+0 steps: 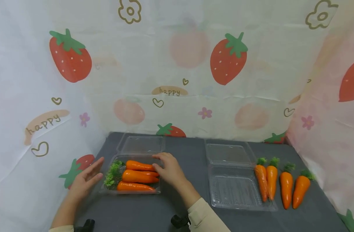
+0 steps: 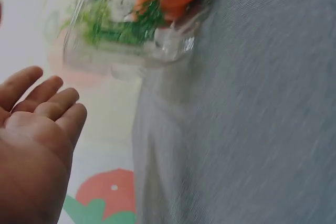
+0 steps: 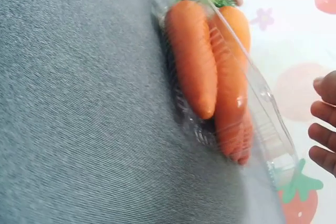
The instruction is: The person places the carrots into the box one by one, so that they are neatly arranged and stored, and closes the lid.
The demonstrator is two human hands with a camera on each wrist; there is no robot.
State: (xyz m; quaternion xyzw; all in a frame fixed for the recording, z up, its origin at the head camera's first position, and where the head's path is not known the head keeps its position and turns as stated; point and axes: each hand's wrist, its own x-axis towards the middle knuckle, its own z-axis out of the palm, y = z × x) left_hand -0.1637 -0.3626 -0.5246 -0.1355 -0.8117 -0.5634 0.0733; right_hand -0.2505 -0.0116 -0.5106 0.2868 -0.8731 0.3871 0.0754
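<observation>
Several orange carrots (image 1: pixel 139 176) with green leafy tops (image 1: pixel 114 174) lie side by side in a clear plastic box (image 1: pixel 130 192), tops toward the left. The box's hinged lid (image 1: pixel 142 144) is folded back behind it. My left hand (image 1: pixel 83 183) is held just off the box's left side, fingers extended and palm facing it; the left wrist view shows a gap between the fingers (image 2: pixel 63 106) and the box. My right hand (image 1: pixel 171 170) hovers by the box's right end with fingers loosely bent; in the right wrist view the fingers (image 3: pixel 324 129) hold nothing.
A second clear plastic box (image 1: pixel 234 187) stands to the right, its lid (image 1: pixel 227 154) laid back. Several carrots (image 1: pixel 286 190) lie at its right; the nearest ones overlap its right edge. Patterned cloth (image 1: pixel 177 71) hangs around the grey table (image 1: pixel 185 148).
</observation>
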